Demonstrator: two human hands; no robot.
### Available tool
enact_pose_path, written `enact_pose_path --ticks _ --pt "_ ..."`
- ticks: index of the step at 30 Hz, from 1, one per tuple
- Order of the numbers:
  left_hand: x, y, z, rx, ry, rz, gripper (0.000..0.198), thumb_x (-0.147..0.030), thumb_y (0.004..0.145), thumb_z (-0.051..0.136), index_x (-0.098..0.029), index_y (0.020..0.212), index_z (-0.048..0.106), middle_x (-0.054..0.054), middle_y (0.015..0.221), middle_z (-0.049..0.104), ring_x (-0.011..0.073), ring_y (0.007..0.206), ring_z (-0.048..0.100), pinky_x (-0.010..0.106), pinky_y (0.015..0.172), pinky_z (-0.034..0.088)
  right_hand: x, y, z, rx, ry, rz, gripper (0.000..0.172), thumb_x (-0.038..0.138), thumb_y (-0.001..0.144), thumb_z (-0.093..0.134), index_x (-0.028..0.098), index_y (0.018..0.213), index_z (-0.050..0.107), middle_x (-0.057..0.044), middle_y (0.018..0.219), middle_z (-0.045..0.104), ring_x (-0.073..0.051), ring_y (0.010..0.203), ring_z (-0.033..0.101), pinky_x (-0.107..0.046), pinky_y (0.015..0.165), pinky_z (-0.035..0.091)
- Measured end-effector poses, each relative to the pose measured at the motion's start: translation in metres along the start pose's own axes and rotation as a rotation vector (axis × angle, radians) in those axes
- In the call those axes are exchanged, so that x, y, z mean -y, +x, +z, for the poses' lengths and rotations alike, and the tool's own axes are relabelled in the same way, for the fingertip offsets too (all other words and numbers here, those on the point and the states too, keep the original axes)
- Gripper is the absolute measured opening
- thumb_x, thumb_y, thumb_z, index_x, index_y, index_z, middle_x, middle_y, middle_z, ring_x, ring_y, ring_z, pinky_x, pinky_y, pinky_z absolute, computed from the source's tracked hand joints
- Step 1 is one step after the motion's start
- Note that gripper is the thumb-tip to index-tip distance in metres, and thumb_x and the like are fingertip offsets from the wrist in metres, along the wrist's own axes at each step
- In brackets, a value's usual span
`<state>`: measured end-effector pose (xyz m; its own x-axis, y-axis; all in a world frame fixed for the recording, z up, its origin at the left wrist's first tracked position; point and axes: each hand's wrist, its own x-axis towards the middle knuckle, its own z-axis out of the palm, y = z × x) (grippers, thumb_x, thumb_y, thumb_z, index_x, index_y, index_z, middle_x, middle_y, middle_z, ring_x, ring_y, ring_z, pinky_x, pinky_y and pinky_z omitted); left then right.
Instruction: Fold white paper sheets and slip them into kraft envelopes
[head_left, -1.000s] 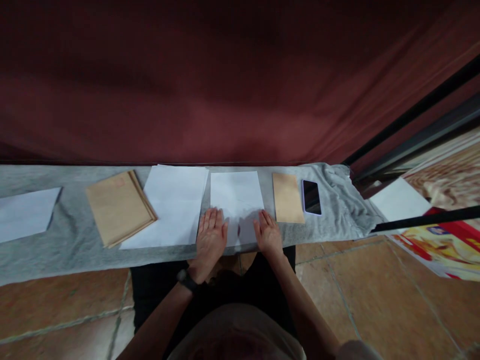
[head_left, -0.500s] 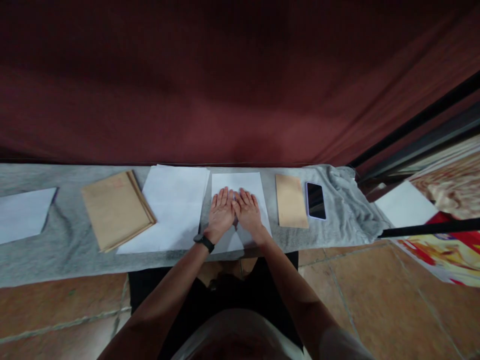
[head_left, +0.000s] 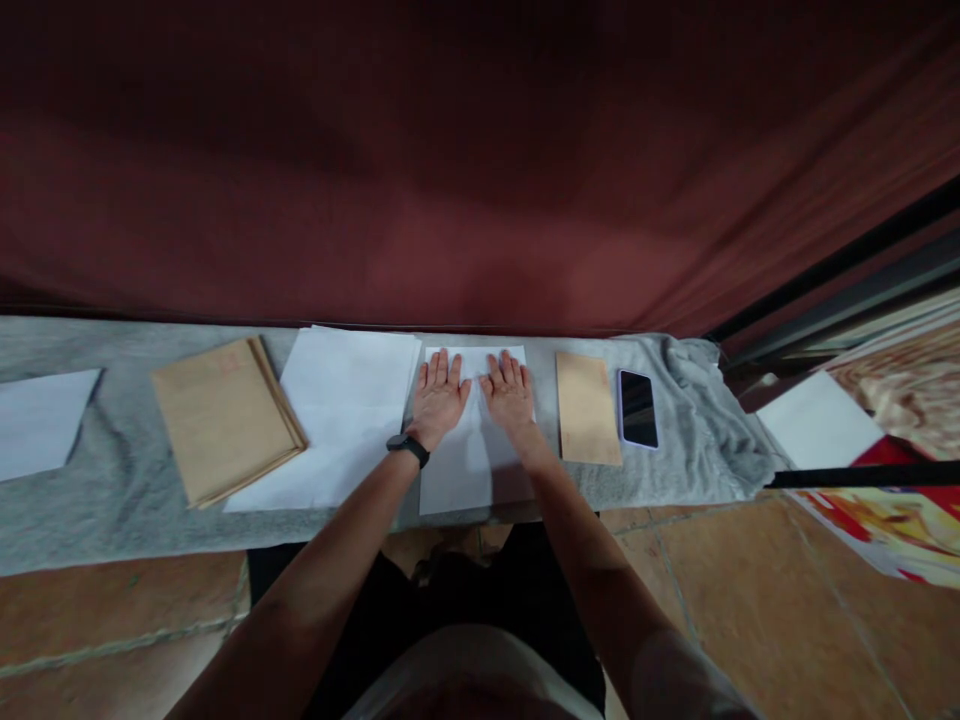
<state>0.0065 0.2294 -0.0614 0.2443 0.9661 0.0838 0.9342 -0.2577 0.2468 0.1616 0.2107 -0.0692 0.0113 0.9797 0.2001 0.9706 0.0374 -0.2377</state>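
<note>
Location type: indoor area with an improvised desk for paperwork; whether the building is a home or a shop cannot be determined. Indicators: terracotta floor tiles (head_left: 735, 570) with pale joints; a narrow work surface covered by a soft grey cloth (head_left: 135, 500); a dark red backdrop (head_left: 450, 220), apparently fabric, along the far side. Desk items: white sheet (head_left: 450, 485) at centre, brown paper stack (head_left: 225, 420) at left, phone (head_left: 638, 408) at right. Beyond the right end: a black bar (head_left: 862, 475) and a colourful printed panel (head_left: 892, 525).
</note>
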Motion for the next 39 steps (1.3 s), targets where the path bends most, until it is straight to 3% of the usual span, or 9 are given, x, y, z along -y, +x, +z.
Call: enact_pose_path --ticks 9,14,17,22,31,35,39 --pt "0.008 0.016 0.001 0.017 -0.012 -0.007 0.067 -0.046 0.106 0.030 -0.010 0.163 0.031 0.020 0.173 0.019 0.0322 0.162 0.016 0.053 0.130 0.015 -0.007 0.012 0.005 -0.045 -0.020 0.031 0.054 0.039 0.110 0.037 0.013 0.157 0.045 -0.021 0.166 0.038 -0.032 0.154 0.037 -0.055 0.123 0.029" --pt "0.007 0.008 -0.002 0.016 0.011 -0.003 0.068 -0.047 0.107 0.030 -0.009 0.163 0.030 0.020 0.172 0.021 0.0318 0.161 0.018 0.051 0.130 0.016 -0.008 0.009 0.001 -0.062 -0.046 0.059 0.055 0.039 0.110 0.037 0.011 0.157 0.045 -0.022 0.165 0.039 -0.032 0.153 0.038 -0.053 0.122 0.031" --pt "0.003 -0.012 -0.003 0.008 0.038 0.021 0.067 -0.047 0.107 0.031 -0.009 0.163 0.031 0.020 0.172 0.022 0.0316 0.161 0.019 0.052 0.129 0.018 -0.008 -0.005 -0.002 -0.066 -0.047 0.052 0.056 0.039 0.110 0.037 0.011 0.158 0.043 -0.022 0.166 0.038 -0.032 0.153 0.038 -0.054 0.122 0.030" --pt "-0.005 -0.069 -0.006 -0.038 0.047 0.097 0.064 -0.045 0.107 0.035 -0.012 0.161 0.036 0.018 0.170 0.029 0.0307 0.160 0.024 0.055 0.129 0.018 -0.007 -0.050 -0.011 -0.060 0.023 -0.028 0.054 0.037 0.110 0.038 0.013 0.159 0.042 -0.020 0.167 0.036 -0.032 0.154 0.036 -0.058 0.123 0.029" --pt "-0.006 -0.165 -0.022 0.023 0.069 0.241 0.056 -0.038 0.104 0.043 -0.018 0.156 0.047 0.014 0.166 0.039 0.0323 0.156 0.033 0.058 0.127 0.025 -0.005 -0.134 -0.029 0.004 0.029 -0.077 0.053 0.036 0.109 0.044 0.019 0.159 0.043 -0.014 0.167 0.039 -0.030 0.154 0.038 -0.054 0.126 0.027" --pt "-0.006 -0.189 -0.026 0.072 0.125 0.269 0.056 -0.035 0.102 0.048 -0.013 0.153 0.050 0.017 0.163 0.043 0.0350 0.154 0.037 0.058 0.124 0.034 -0.007 -0.156 -0.030 -0.002 0.032 -0.077 0.052 0.035 0.108 0.045 0.020 0.158 0.045 -0.014 0.165 0.042 -0.031 0.152 0.040 -0.055 0.126 0.026" --pt "-0.011 -0.197 -0.030 0.125 0.176 0.257 0.053 -0.025 0.098 0.049 -0.012 0.150 0.054 0.019 0.160 0.046 0.0368 0.151 0.042 0.060 0.119 0.040 -0.007 -0.171 -0.032 -0.042 0.055 -0.094 0.052 0.033 0.107 0.044 0.021 0.158 0.045 -0.012 0.162 0.047 -0.030 0.150 0.044 -0.055 0.127 0.027"
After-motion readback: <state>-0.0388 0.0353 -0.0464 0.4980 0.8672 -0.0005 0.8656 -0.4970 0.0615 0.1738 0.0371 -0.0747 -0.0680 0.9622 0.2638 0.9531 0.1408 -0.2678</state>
